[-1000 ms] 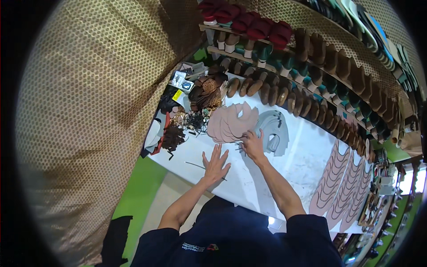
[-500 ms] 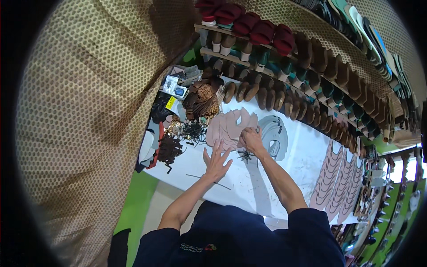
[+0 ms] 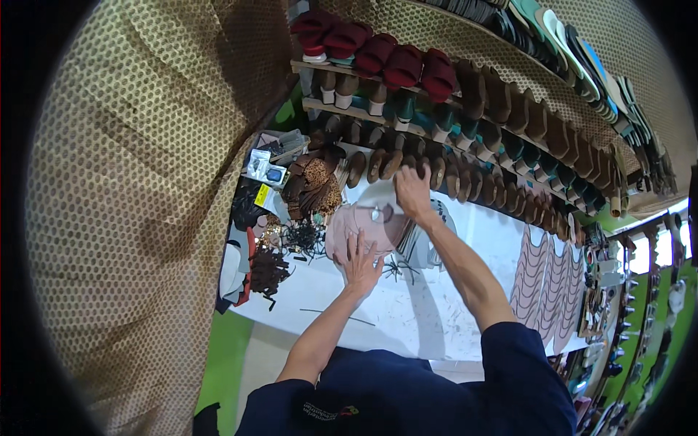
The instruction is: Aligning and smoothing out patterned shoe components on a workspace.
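Dark shirt point(image 3: 429, 400), six o'clock: small pale lettering point(image 3: 320, 413), upside down, two lines, beside small reddish emblem point(image 3: 350, 410). Pale packet point(image 3: 275, 206), between nine and ten o'clock: yellow label point(image 3: 262, 195), marks too small to read.

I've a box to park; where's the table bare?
Widest on the table between the grey pieces and the right-hand pink sheets, though the right forearm crosses it. Another patch: between the black strips and near edge. Crowded: left end, heaped with brown strips, and far edge, lined with footwear.
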The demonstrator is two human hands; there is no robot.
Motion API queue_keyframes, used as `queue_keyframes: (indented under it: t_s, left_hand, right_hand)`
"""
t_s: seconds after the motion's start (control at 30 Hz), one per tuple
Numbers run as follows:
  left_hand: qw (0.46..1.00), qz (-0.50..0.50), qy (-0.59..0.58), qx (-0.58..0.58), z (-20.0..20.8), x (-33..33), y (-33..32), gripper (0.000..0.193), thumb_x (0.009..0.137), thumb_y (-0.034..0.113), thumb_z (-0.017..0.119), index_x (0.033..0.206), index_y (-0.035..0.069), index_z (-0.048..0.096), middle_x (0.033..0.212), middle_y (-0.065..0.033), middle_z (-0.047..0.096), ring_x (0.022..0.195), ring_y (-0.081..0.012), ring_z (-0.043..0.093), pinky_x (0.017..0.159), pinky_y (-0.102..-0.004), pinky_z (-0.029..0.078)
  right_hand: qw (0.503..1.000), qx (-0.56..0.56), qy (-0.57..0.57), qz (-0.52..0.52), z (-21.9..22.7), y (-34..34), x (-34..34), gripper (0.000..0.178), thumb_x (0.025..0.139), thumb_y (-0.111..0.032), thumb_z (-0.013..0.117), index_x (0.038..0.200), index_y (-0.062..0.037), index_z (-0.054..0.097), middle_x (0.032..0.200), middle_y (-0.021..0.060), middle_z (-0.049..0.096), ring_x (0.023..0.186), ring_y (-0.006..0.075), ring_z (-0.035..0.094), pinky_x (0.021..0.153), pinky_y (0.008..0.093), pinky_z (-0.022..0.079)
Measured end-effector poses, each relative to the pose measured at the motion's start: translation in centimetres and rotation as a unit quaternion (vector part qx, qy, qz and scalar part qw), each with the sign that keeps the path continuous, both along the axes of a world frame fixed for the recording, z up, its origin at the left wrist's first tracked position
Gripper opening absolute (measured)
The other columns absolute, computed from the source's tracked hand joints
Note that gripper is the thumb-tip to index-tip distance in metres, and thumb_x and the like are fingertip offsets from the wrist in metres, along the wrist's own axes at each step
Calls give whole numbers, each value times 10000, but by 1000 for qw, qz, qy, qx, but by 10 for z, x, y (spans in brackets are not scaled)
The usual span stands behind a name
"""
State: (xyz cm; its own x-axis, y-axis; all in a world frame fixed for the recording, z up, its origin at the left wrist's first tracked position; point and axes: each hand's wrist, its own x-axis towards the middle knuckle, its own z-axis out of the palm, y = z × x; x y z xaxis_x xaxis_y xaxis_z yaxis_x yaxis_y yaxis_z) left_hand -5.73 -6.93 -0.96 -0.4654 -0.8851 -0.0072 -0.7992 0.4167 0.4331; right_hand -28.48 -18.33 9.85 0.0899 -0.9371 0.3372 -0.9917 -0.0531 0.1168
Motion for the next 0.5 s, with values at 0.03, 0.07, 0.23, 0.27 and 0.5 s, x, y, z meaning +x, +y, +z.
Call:
queue_keyframes:
  t_s: [0.03, 0.07, 0.23, 0.27, 0.5]
  left_hand:
    - [1000, -2, 1, 4, 0, 2, -1, 535, 997, 462, 611, 1464, 209, 671, 1807, -133, 57, 1645, -436, 44, 1136, -865, 35]
    - [1000, -8, 3, 6, 1, 0, -4, 538, 990, 456, 616, 1465, 209, 671, 1808, -130, 56, 1645, -435, 48, 1136, -867, 37]
    - [999, -31, -16, 34, -1, 2, -16, 538, 979, 433, 624, 1471, 219, 664, 1807, -135, 63, 1647, -432, 37, 1135, -872, 24]
    - [998, -37, -20, 42, 0, 4, -18, 544, 979, 423, 628, 1485, 226, 652, 1805, -139, 71, 1647, -433, 35, 1133, -875, 23]
    - [999, -2, 41, 19, 20, 40, -3, 630, 991, 424, 662, 1587, 265, 533, 1800, -151, 98, 1651, -414, 46, 1139, -863, 59]
  right_hand:
    - [1000, -20, 16, -8, 18, -5, -2, 131, 954, -131, 594, 1063, -77, 642, 1102, 100, 600, 1111, 258, 627, 1181, 626, 303]
    - [999, -45, 16, -6, 34, -9, -7, 136, 952, -119, 588, 1073, -78, 633, 1100, 99, 587, 1114, 260, 625, 1179, 628, 299]
    - [995, -99, 0, 2, 102, 0, -32, 130, 974, -107, 599, 1102, -86, 594, 1073, 95, 560, 1115, 262, 625, 1188, 641, 236]
    - [994, -113, 6, 5, 115, 10, -35, 119, 984, -105, 596, 1102, -87, 589, 1075, 94, 560, 1113, 259, 630, 1191, 640, 224]
    - [986, -142, -81, 17, 128, 152, -27, 211, 952, -91, 692, 1145, -130, 617, 1247, 37, 629, 1247, 217, 610, 1216, 609, 167]
